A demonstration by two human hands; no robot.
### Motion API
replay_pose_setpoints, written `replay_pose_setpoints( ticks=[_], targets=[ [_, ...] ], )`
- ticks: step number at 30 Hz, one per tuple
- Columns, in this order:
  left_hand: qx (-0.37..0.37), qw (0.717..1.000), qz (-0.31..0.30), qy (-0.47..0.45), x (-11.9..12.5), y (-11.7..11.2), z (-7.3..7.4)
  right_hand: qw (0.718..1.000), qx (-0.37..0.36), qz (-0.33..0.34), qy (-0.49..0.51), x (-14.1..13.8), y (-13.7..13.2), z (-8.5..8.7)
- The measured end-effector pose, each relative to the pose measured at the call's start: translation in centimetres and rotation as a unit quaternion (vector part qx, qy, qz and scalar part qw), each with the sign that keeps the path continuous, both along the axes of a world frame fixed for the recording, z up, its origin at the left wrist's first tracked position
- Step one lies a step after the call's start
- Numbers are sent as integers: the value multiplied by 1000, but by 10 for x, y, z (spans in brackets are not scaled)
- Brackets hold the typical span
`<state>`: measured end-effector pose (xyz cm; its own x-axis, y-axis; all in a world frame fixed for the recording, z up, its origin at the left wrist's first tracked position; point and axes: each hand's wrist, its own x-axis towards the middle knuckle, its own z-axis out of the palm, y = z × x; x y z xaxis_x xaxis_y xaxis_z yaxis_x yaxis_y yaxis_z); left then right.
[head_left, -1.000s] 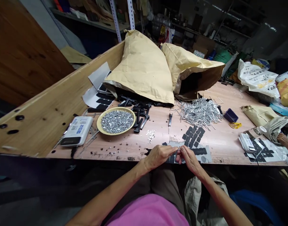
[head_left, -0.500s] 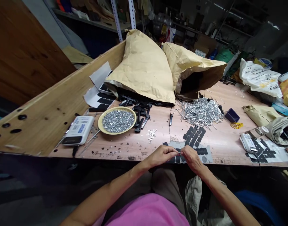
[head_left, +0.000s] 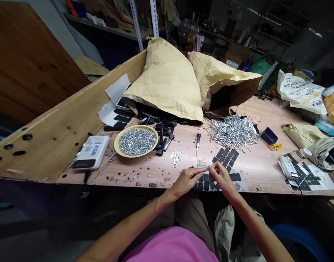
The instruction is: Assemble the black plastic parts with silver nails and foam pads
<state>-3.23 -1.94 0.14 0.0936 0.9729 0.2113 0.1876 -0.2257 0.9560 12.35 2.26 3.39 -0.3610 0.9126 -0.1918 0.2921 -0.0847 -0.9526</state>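
Close work at the near edge

Workbench (head_left: 261, 176), middle of the near edge. My left hand (head_left: 185, 180) and right hand (head_left: 222, 178) met tip to tip above a grey sheet (head_left: 242, 185) of black pads (head_left: 225, 158), which lay along that edge. Left: thumb pressed against forefinger. Right: fingers curled in to the thumb. Whatever sat at the tips was too small for me to make out.

Containers. Yellow bowl (head_left: 134, 155), toward the left end, heaped with small shiny metal pieces (head_left: 137, 141). Two paper sacks at the far side: the left sack (head_left: 164, 80) drooped low over black tools (head_left: 169, 136); the right sack (head_left: 224, 71) gaped, dark inside, metal rods (head_left: 234, 131) piled just before its mouth. Purple tray (head_left: 267, 139) right of the rods, contents hard to see.

Edges. A wooden board (head_left: 68, 125) walled the left side; a white device (head_left: 92, 153) lay near its foot, by the near left corner. Small rings (head_left: 175, 157) lay scattered between bowl and left hand. Widest room to move: rightward from the sheet along the near edge, as far as a second device (head_left: 288, 169).
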Motion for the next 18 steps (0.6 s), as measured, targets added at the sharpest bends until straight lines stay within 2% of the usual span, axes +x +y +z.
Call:
replay_pose_setpoints(
  ticks=[5,8,11,15,18],
  targets=[
    [-151,978,-19,-146,3,5,6,999,10,-32,22,-7,5,6],
    [-210,952,-26,-221,1,10,4,999,-8,-30,30,-11,12,0],
    [-245,931,14,-271,-10,12,0,999,-6,-33,9,-9,24,-11],
    [-286,906,107,-295,-35,5,-7,988,92,-69,-100,1,39,-31],
    [-306,889,149,-306,-54,-5,-12,968,183,-46,-163,-1,41,-48]
  ],
)
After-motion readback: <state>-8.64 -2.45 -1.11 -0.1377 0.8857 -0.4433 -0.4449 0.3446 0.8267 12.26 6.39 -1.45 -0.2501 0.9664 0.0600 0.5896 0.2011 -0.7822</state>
